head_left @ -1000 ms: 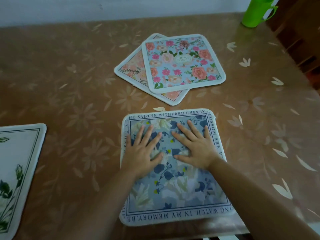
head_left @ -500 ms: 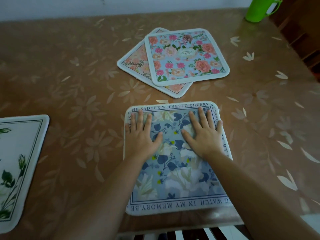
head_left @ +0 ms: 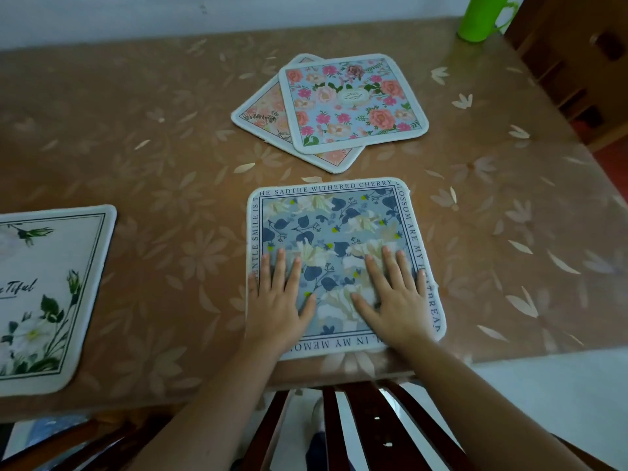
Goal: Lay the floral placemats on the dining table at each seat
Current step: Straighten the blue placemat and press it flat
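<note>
- My left hand [head_left: 276,302] and right hand [head_left: 397,300] lie flat, fingers straight and spread, pressing on the blue placemat [head_left: 334,229].
- That mat sits at the table's [head_left: 153,164] near edge, above a chair back [head_left: 370,419].
- 2 pink placemats [head_left: 356,124] overlap just beyond it.
- 1 white placemat [head_left: 44,294] lies to the left.

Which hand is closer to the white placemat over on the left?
Left. The left hand lies flat on the blue placemat, on the side toward the white placemat; the right hand lies flat on its far side.
</note>
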